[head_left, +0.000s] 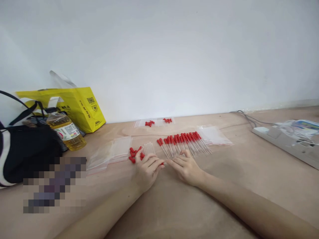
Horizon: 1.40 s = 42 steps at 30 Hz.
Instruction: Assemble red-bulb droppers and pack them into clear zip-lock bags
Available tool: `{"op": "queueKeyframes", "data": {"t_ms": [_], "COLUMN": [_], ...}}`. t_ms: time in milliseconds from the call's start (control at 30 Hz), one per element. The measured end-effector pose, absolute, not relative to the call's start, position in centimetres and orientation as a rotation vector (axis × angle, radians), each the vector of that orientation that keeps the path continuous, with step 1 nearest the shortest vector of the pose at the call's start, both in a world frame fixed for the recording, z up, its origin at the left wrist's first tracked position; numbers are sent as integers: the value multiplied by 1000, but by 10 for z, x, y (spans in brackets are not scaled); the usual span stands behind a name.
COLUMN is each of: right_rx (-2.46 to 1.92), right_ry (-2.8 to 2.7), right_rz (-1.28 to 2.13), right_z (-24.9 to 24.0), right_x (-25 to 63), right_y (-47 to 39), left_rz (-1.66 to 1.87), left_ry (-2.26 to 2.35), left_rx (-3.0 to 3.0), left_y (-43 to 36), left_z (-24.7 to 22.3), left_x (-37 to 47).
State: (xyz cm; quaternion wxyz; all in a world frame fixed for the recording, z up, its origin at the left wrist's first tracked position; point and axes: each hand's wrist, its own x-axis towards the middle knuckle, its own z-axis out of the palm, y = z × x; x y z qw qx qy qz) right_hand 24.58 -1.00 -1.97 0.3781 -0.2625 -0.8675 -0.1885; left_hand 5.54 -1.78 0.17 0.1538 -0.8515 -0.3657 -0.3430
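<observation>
My left hand [147, 171] is closed around a red rubber bulb [162, 163], whose end shows at the fingertips. Facing it, my right hand [186, 170] pinches a thin clear dropper tube [166, 163], mostly hidden by the fingers. Bulb and tube meet between the two hands; how far one sits in the other is not visible. Loose red bulbs [132, 160] lie just beyond my left hand, beside several bare clear tubes [149, 148]. Behind my right hand, droppers with red bulbs [184, 138] lie side by side in a slanted row, bulbs toward the wall.
Clear plastic bags lie left [121, 148] and right [216, 135] of the droppers. Near the wall, more red bulbs [150, 123] rest on plastic. At left are a yellow bag [86, 109], an oil bottle [67, 131] and a black bag [30, 152]. A power strip [281, 143] sits right.
</observation>
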Motion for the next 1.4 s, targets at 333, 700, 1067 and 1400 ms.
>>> {"op": "queueKeyframes", "data": {"t_ms": [333, 700, 1067, 1400], "right_rx": [-694, -604, -541, -623], "right_ry": [-2113, -2130, -2169, -2168], "right_rz": [-670, -499, -363, -440], "right_z": [-19, -26, -26, -24], "right_x": [249, 246, 244, 245], "right_y": [-6, -3, -3, -2], "left_rz": [-839, -1012, -1089, -984], "left_ry": [-980, -925, -998, -1067], "left_rx": [-2262, -2491, -2601, -2575], "left_y": [-11, -15, -20, -15], "left_z": [-3, 0, -2, 0], "left_x": [51, 59, 63, 56]}}
